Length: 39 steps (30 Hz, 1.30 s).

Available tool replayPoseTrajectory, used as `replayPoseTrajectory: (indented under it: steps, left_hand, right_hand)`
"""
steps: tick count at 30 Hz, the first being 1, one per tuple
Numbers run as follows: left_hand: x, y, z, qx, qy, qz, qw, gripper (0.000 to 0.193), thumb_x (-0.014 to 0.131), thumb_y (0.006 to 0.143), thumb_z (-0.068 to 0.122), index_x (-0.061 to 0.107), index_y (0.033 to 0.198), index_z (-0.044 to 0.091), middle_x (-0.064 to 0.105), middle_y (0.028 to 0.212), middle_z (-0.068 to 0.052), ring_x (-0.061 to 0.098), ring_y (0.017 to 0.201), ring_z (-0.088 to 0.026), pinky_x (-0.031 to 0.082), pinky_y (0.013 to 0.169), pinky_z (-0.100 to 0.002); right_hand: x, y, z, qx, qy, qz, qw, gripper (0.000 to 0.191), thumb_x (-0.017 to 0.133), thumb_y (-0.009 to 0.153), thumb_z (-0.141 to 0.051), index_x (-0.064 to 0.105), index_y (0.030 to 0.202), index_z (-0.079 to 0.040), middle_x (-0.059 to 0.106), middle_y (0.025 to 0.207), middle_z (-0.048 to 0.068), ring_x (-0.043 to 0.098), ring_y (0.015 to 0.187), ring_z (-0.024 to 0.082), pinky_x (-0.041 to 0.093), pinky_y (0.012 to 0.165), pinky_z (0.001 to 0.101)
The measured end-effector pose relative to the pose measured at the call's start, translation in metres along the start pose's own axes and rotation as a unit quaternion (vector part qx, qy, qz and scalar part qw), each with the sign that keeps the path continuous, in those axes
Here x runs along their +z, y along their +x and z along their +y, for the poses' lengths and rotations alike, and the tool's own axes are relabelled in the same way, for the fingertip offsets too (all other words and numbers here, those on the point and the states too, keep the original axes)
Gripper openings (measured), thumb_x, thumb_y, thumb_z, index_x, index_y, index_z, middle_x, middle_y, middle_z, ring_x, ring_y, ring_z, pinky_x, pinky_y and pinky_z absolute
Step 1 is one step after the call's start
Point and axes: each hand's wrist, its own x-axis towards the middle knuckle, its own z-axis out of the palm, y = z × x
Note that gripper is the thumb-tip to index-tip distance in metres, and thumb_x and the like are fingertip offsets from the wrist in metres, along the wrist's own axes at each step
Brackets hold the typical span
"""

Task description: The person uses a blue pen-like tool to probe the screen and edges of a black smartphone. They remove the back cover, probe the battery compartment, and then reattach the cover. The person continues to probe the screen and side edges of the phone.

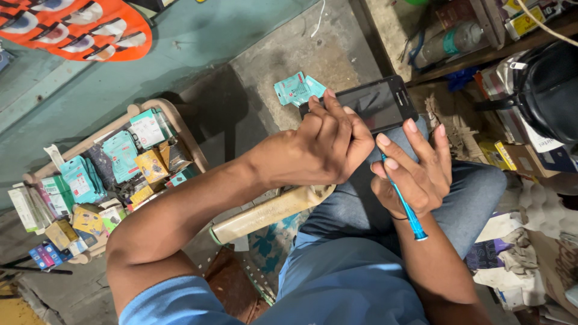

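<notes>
The phone is black and lies flat on your knee, with its dark screen facing up. Your left hand is curled over the phone's near end, fingers bent and close together, pressing on its edge. Your right hand is just beside it. Its fingers are wrapped around a blue tool, and some fingertips rest by the phone's bottom edge. The tool is thin and long. Its tip is hidden between your hands, so you cannot tell what it touches. Its back end sticks out past your wrist.

You have blue jeans on. A tan tube lies on the floor by your leg. Two small teal packets lie on the floor just past the phone. Far to your left is a tray full of little boxes and packets in teal, yellow and white. To your right is a dark helmet on a shelf with many other things. Rags and papers lie near your right knee.
</notes>
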Motion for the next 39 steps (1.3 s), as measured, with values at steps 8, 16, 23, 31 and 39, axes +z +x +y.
replayPoseTrajectory:
  steps: [8, 16, 23, 31, 39]
  left_hand:
    - [0.001, -0.003, 0.003, -0.001, 0.009, -0.002, 1.0, 0.012, 0.062, 0.098, 0.012, 0.062, 0.095, 0.0, 0.073, 0.087, -0.026, 0.072, 0.072, -0.026, 0.044, 0.064, -0.025]
    - [0.017, -0.012, 0.006, -0.011, -0.016, -0.018, 1.0, 0.008, 0.063, 0.091, 0.008, 0.061, 0.096, 0.002, 0.074, 0.089, -0.024, 0.07, 0.074, -0.024, 0.041, 0.061, -0.024]
    - [0.056, -0.033, 0.04, -0.133, -0.16, -0.087, 0.974, 0.016, 0.062, 0.096, 0.017, 0.062, 0.105, 0.003, 0.07, 0.097, -0.017, 0.066, 0.082, -0.019, 0.056, 0.079, -0.029]
    - [0.1, -0.065, 0.102, -0.363, -0.329, -0.158, 0.857, 0.019, 0.069, 0.085, 0.016, 0.062, 0.1, 0.007, 0.066, 0.087, -0.008, 0.066, 0.074, -0.022, 0.049, 0.064, -0.036]
    - [0.12, -0.075, 0.106, -0.574, -0.409, -0.095, 0.702, 0.017, 0.079, 0.091, 0.009, 0.062, 0.092, 0.008, 0.056, 0.068, -0.008, 0.056, 0.057, -0.029, 0.043, 0.055, -0.041]
  right_hand:
    - [0.001, -0.004, 0.0, 0.006, 0.003, -0.006, 1.0, 0.026, 0.064, 0.108, -0.025, 0.045, 0.119, -0.011, 0.079, 0.102, 0.012, 0.073, 0.113, 0.042, 0.045, 0.113, 0.0624]
    - [0.007, -0.009, 0.006, 0.111, 0.048, -0.043, 0.992, 0.017, 0.062, 0.101, -0.021, 0.048, 0.106, -0.012, 0.078, 0.1, 0.014, 0.072, 0.114, 0.04, 0.037, 0.12, 0.0594]
    - [0.005, -0.014, 0.058, 0.293, 0.189, 0.16, 0.923, 0.019, 0.06, 0.113, -0.018, 0.046, 0.115, -0.005, 0.067, 0.108, 0.015, 0.071, 0.108, 0.025, 0.053, 0.112, 0.0421]
    - [0.03, -0.084, 0.112, 0.501, 0.339, 0.156, 0.781, 0.019, 0.059, 0.12, -0.021, 0.051, 0.122, -0.004, 0.067, 0.11, 0.012, 0.071, 0.101, 0.025, 0.059, 0.094, 0.0402]
    - [0.097, -0.106, 0.17, 0.579, 0.327, -0.074, 0.743, 0.02, 0.058, 0.118, -0.022, 0.063, 0.115, -0.003, 0.073, 0.102, 0.011, 0.073, 0.092, 0.022, 0.059, 0.087, 0.0347]
